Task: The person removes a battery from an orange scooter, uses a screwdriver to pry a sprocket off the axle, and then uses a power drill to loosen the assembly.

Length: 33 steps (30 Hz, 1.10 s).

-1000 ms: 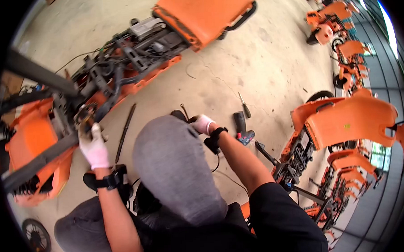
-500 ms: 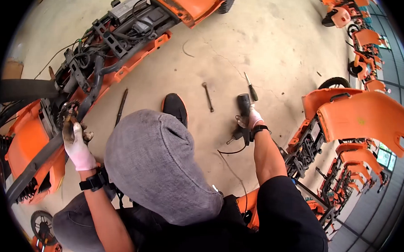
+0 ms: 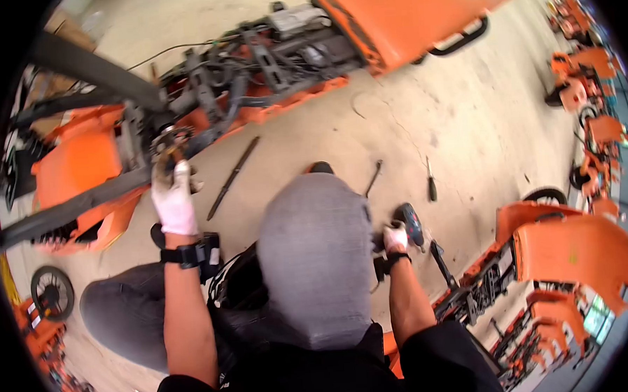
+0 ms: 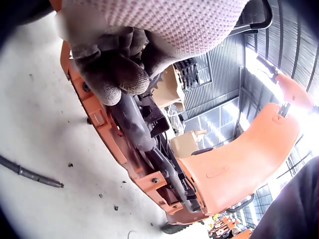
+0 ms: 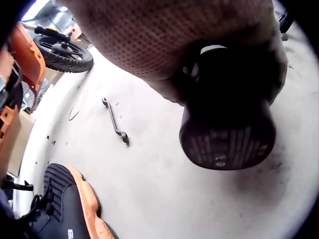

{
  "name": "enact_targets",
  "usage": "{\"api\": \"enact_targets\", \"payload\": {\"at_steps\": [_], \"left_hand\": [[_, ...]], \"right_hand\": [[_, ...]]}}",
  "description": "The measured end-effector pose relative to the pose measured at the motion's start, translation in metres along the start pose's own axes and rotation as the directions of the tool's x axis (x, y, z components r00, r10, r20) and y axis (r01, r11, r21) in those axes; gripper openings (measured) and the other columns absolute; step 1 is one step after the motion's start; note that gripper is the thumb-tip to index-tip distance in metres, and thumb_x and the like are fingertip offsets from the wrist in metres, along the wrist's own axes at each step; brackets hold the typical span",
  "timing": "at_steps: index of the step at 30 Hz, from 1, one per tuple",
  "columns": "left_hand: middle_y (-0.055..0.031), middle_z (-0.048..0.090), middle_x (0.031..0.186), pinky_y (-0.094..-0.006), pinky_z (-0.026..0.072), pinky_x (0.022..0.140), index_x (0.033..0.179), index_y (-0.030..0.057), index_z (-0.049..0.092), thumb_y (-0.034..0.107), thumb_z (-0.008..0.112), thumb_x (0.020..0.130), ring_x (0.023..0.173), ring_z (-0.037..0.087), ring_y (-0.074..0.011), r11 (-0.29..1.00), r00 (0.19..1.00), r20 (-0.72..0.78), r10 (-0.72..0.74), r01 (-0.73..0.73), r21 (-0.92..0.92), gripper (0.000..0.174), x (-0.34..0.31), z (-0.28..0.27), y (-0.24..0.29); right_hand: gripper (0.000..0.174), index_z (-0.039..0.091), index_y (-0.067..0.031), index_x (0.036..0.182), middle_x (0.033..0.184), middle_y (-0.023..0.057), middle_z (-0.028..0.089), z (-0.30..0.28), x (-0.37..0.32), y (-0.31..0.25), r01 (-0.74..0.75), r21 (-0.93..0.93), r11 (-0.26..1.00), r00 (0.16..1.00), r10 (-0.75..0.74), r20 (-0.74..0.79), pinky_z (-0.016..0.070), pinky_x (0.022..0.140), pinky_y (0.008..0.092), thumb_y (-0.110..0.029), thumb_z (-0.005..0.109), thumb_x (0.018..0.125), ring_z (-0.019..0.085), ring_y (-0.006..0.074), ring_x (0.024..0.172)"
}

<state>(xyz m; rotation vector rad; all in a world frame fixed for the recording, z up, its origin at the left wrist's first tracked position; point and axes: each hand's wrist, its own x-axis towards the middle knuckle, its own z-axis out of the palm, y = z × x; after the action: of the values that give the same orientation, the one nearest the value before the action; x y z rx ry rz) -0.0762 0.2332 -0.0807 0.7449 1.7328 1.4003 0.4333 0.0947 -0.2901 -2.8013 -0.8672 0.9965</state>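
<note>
In the head view my left hand [image 3: 174, 202], in a pink-and-white glove with dirty fingers, grips at a toothed sprocket [image 3: 171, 138] on the stripped orange scooter. The left wrist view shows its fingers curled beside a dark frame tube [image 4: 133, 122]; the palm hides most of the hold. My gloved right hand [image 3: 395, 236] holds a cordless drill [image 3: 412, 223] by its handle, right of my knee. In the right wrist view the battery base [image 5: 227, 144] faces the camera. An open-end wrench [image 5: 113, 119] lies on the floor near my shoe [image 5: 67, 204].
A screwdriver [image 3: 432, 184] and a long dark bar [image 3: 234, 178] lie on the concrete floor. Behind the drill stands another orange scooter [image 3: 576, 251], with more along the right side. Dark beams [image 3: 83, 206] cross near my left hand. A loose wheel [image 3: 52, 293] is at left.
My right hand has left the spot beside the wrench, reached right to the drill on the floor and taken hold of it. The left hand stays at the sprocket. The head view has shifted.
</note>
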Motion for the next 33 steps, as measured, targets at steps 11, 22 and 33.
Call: {"api": "enact_targets", "payload": {"at_steps": [11, 22, 33], "left_hand": [[-0.005, 0.061, 0.084, -0.0227, 0.0488, 0.051, 0.134, -0.0025, 0.045, 0.004, 0.057, 0.095, 0.061, 0.056, -0.0092, 0.95, 0.993, -0.034, -0.116, 0.101, -0.294, 0.041, -0.001, 0.0, 0.004], [-0.0062, 0.061, 0.096, -0.0238, 0.0486, 0.048, 0.133, -0.0008, 0.047, 0.002, 0.058, 0.094, 0.063, 0.055, -0.0092, 0.891, 0.988, -0.002, -0.151, 0.136, -0.432, 0.041, 0.003, -0.004, -0.005], [-0.0076, 0.066, 0.095, -0.0249, 0.0507, 0.059, 0.132, -0.0029, 0.051, 0.005, 0.061, 0.091, 0.068, 0.059, -0.0089, 0.945, 0.995, -0.082, -0.051, 0.021, -0.325, 0.042, 0.009, 0.001, -0.032]], "right_hand": [[0.049, 0.053, 0.0037, 0.124, 0.093, 0.0075, 0.065, -0.167, -0.12, -0.093, 0.17, 0.908, 0.384, 0.885, -0.464, 0.031, 0.0517, 0.072, 0.028, -0.035, 0.061, 0.095, 0.062, 0.0151, 0.079], [0.049, 0.045, 0.0041, 0.134, 0.088, 0.0066, 0.061, -0.194, -0.21, -0.303, 0.612, 0.703, 0.361, 0.528, -0.849, -0.024, 0.0482, 0.079, 0.0304, -0.011, 0.06, 0.09, 0.058, 0.0155, 0.08], [0.035, 0.055, -0.0033, 0.112, 0.094, 0.0054, 0.058, -0.184, -0.243, -0.401, 0.619, 0.647, 0.444, 0.249, -0.893, 0.375, 0.0498, 0.08, 0.0365, -0.004, 0.066, 0.079, 0.057, 0.0182, 0.08]]}}
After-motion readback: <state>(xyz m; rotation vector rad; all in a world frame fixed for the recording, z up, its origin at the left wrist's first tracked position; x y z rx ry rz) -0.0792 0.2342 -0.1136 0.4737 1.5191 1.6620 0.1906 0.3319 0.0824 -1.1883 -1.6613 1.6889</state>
